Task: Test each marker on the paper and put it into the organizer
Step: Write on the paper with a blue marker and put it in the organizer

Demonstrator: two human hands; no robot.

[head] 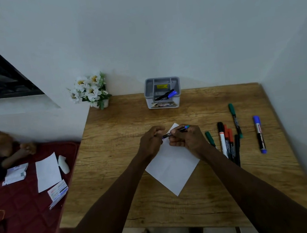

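Marker (174,132) in right hand (186,138), tip beside left hand (151,141), over paper (172,168)

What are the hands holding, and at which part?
The right hand grips a marker around its barrel, tip toward the paper. The left hand seems empty beside it.

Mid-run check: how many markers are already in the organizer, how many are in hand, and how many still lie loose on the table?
In the organizer: 1 blue-capped marker visible
In hand: 1 marker, held by the right hand over the paper, left hand beside it
Loose on the table: 7 (2 green, 1 blue, 2 black, 2 red or orange)
Total: 9
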